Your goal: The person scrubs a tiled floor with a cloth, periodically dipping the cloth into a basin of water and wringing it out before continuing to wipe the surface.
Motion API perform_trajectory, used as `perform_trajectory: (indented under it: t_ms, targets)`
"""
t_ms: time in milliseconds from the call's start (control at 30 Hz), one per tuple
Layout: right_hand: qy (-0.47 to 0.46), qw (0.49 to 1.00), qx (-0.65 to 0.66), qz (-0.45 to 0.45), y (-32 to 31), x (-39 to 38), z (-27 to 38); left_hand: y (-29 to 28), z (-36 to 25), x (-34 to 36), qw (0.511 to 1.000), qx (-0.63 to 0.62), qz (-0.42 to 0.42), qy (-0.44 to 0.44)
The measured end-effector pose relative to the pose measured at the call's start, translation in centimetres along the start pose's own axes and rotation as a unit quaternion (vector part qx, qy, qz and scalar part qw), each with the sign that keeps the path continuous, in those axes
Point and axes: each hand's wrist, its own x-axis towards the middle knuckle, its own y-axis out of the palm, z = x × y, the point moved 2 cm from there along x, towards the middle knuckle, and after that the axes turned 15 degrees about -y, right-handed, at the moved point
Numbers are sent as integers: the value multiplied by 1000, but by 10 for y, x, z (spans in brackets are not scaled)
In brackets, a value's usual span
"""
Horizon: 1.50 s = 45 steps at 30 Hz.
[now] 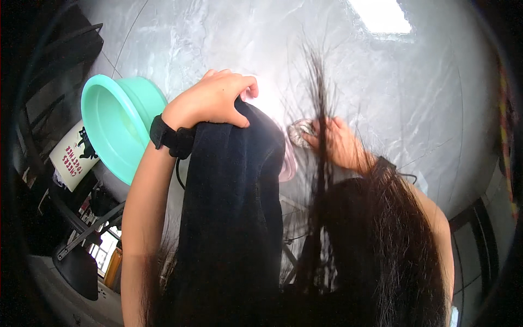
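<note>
My left hand (220, 98) lies over the bent knee of the dark trousers (229, 180), thumb and fingers spread apart. Part of that hand's fingers drops out of sight beyond the knee. Right of the knee, the fingers of my right hand (340, 144) are closed on a small, round, silvery crumpled thing (299, 132); its exact kind is unclear. Between the knee and this thing shows the curved edge of a pink object (287, 163), mostly hidden by the leg. Strands of dark hair hang across the right hand and forearm.
Mint-green basins (102, 92), one tipped against another, stand to the left. Beside them is a cream container (71, 158) with a black cat picture. Dark metal frames (81, 240) crowd the left edge. The grey marbled floor (381, 82) reflects a bright light.
</note>
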Motion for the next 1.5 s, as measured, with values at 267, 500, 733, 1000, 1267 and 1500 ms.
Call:
perform_trajectory:
  t_ms: [267, 500, 733, 1000, 1267, 1500]
  targets:
    - [70, 996, -51, -2, -31, 42, -45, -6, -20, -1, 988, -24, -71, 134]
    - [-16, 1000, -14, 12, 1, 9, 1, -10, -20, 1, 993, -38, -12, 111]
    - [142, 985, -49, -89, -38, 28, -80, -2, -8, -7, 996, -53, -7, 76]
    - [100, 973, -172, -113, -27, 104, -114, 2, -8, 7, 990, -75, -35, 110]
    - [-37, 997, -61, 17, 14, 5, -5, -6, -25, 11, 989, -93, -76, 85]
    - [98, 991, -5, -89, -39, -38, -35, -4, -28, 9, 991, -100, -60, 59]
